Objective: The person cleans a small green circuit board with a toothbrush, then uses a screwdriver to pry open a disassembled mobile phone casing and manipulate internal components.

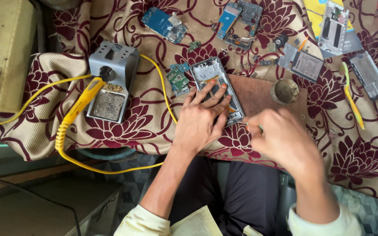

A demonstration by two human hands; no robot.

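An opened phone frame (217,89) is being pressed flat on the patterned cloth (145,118) by the spread fingers of the left hand (200,120). A thin tool, barely visible, is being pinched in the curled right hand (281,140) just beside the frame's lower end.

Bare cloth lies open on the bench (145,126) left of the left hand (200,120), up to the yellow cable (165,94) and soldering stand (110,81). Circuit boards (178,78) crowd just above. Right of the right hand (281,140), a small pot (285,91) and green tool (351,98) hem the gap.
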